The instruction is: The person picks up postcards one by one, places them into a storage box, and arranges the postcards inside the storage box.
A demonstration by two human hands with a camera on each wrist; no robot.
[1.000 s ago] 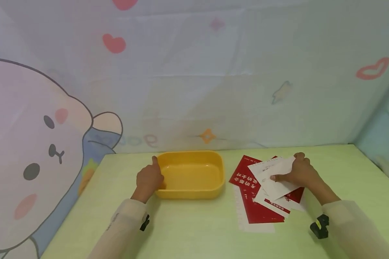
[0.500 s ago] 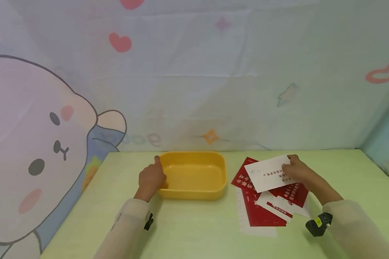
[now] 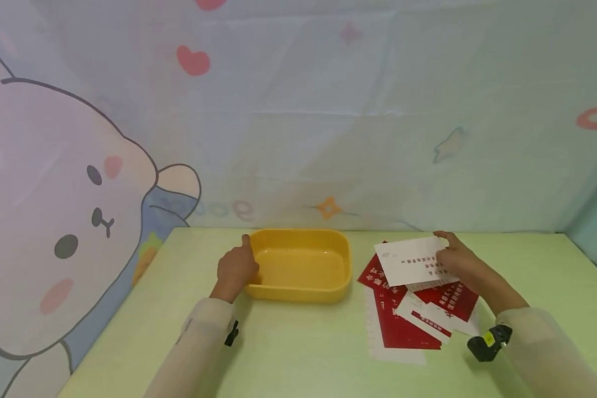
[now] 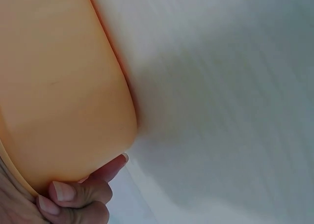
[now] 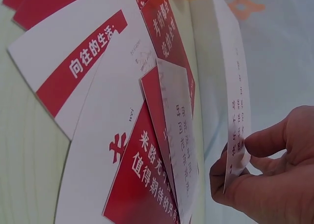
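Observation:
My left hand (image 3: 237, 269) grips the left wall of a shallow yellow plastic basin (image 3: 298, 294). Up close in the left wrist view, curled fingers (image 4: 81, 193) hold the basin's edge (image 4: 73, 101). Nothing lies inside the basin. On the right, my right hand (image 3: 464, 264) pinches a white card (image 3: 412, 262) by its right end, between thumb and fingers. Printed characters run across that card, and in the right wrist view it stands apart from the pile, nearly edge-on. Below it, red and white printed cards (image 3: 403, 326) overlap in a loose, fanned heap.
The pale green table (image 3: 288, 348) ends at a fabric backdrop (image 3: 298, 138) printed with hearts and a cartoon bear (image 3: 94, 232). The basin stands near the table's back edge, left of the cards. A black wrist device (image 3: 490, 344) hangs by the right sleeve.
My right hand has raised the white card off the heap and turned it, so its printed side shows. My left hand keeps its hold on the basin. The head view has shifted slightly.

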